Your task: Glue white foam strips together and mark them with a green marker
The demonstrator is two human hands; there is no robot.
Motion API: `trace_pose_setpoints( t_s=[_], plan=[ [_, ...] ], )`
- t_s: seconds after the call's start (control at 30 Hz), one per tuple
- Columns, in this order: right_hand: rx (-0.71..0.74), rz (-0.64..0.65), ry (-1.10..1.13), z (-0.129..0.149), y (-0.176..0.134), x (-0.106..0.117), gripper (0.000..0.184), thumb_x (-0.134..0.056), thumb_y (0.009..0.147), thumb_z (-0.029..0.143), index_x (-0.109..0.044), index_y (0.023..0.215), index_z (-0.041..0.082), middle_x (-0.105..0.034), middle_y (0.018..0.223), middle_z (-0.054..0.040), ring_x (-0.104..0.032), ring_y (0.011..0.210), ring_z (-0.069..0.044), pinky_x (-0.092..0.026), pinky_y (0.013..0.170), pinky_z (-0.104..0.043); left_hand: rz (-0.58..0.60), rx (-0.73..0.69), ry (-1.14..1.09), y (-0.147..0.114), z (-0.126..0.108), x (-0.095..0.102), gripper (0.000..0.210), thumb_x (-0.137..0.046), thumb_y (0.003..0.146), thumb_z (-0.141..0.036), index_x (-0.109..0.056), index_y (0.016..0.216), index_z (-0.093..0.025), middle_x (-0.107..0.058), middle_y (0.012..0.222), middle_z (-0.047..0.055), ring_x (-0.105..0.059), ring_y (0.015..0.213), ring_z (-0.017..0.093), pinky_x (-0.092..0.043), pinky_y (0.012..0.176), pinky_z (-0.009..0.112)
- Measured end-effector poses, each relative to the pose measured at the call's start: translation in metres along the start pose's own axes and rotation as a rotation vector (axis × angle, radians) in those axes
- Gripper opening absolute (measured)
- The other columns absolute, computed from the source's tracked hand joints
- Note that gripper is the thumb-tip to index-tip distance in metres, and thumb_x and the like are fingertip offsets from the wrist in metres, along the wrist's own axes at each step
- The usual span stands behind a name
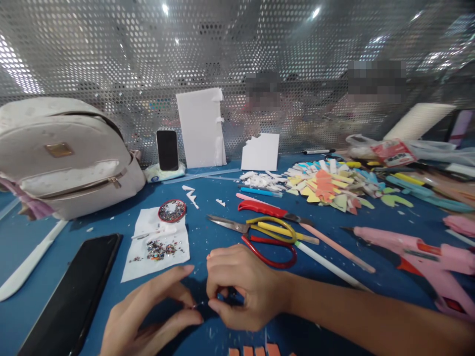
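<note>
My left hand (154, 309) is low in the middle of the head view, index finger raised, the thumb and another finger closing around a tiny shiny bit too small to name. Just to its right, my right hand (243, 287) is curled with thumb and fingers pinched together; what they hold is hidden. The fingertips of both hands nearly meet above the blue table (208, 341). Behind my left hand lies a white paper (135, 264) with a heap of small multicoloured beads (161, 250). A red-rimmed round dish (172, 211) of similar beads rests on the paper's far edge.
Scissors (237, 226) and a red-handled cutter (261, 207) lie beyond my right hand. A pink glue gun (415, 247) is at right, coloured paper scraps (326, 185) behind. Left are a black phone (74, 296) and white backpack (67, 158). Orange pieces (248, 351) lie at the front edge.
</note>
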State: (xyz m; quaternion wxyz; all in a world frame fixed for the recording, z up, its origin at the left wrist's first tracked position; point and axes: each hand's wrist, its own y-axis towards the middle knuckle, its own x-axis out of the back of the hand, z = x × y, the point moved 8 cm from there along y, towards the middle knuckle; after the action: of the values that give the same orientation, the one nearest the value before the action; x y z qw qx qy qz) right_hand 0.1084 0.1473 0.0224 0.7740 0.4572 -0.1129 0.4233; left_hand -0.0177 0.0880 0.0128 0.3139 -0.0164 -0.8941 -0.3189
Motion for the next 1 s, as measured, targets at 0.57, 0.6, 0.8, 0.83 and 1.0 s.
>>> trace_pose_setpoints(
  t_s=[0.57, 0.6, 0.8, 0.83, 1.0],
  plan=[
    [-0.003, 0.04, -0.004, -0.0012, -0.0008, -0.0036, 0.011, -0.051, 0.083, 0.021, -0.048, 0.073, 0.021, -0.049, 0.064, 0.0038, -0.043, 0.06, -0.011, -0.038, 0.059, -0.025, 0.026, -0.005, 0.018, 0.0014, -0.0018, -0.0014, 0.047, -0.061, 0.095, -0.032, -0.043, 0.137, -0.023, -0.07, 0.079, -0.007, -0.069, 0.07, 0.002, -0.05, 0.082, 0.006],
    [-0.002, 0.039, -0.002, -0.0014, -0.0011, -0.0039, 0.011, -0.051, 0.083, 0.021, -0.048, 0.073, 0.021, -0.049, 0.064, 0.0039, -0.043, 0.06, -0.011, -0.038, 0.059, -0.025, 0.027, -0.001, 0.02, 0.0016, -0.0018, -0.0013, 0.047, -0.061, 0.095, -0.033, -0.043, 0.137, -0.023, -0.071, 0.079, -0.007, -0.069, 0.07, 0.002, -0.05, 0.082, 0.006],
    [0.001, 0.083, -0.014, -0.0013, -0.0008, -0.0063, 0.01, -0.05, 0.084, 0.021, -0.047, 0.074, 0.021, -0.049, 0.065, 0.0037, -0.043, 0.061, -0.011, -0.039, 0.06, -0.025, 0.018, -0.002, 0.019, 0.0021, -0.001, -0.0008, 0.047, -0.061, 0.095, -0.032, -0.043, 0.137, -0.022, -0.071, 0.078, -0.006, -0.07, 0.067, 0.004, -0.053, 0.078, 0.008],
    [-0.001, 0.082, -0.014, -0.0013, -0.0006, -0.0057, 0.011, -0.049, 0.085, 0.021, -0.046, 0.074, 0.021, -0.049, 0.065, 0.0035, -0.043, 0.061, -0.011, -0.039, 0.06, -0.025, 0.019, -0.004, 0.025, 0.0021, -0.001, -0.0007, 0.046, -0.061, 0.095, -0.032, -0.043, 0.137, -0.022, -0.071, 0.078, -0.005, -0.07, 0.068, 0.005, -0.053, 0.078, 0.009],
    [-0.023, 0.117, -0.035, -0.003, -0.0013, -0.0078, 0.012, -0.047, 0.088, 0.023, -0.047, 0.076, 0.021, -0.051, 0.067, 0.0023, -0.045, 0.063, -0.012, -0.041, 0.062, -0.026, 0.037, -0.019, 0.048, 0.0015, -0.0034, -0.0007, 0.043, -0.06, 0.095, -0.031, -0.045, 0.135, -0.023, -0.071, 0.078, -0.006, -0.07, 0.068, 0.004, -0.053, 0.079, 0.008]
  ],
)
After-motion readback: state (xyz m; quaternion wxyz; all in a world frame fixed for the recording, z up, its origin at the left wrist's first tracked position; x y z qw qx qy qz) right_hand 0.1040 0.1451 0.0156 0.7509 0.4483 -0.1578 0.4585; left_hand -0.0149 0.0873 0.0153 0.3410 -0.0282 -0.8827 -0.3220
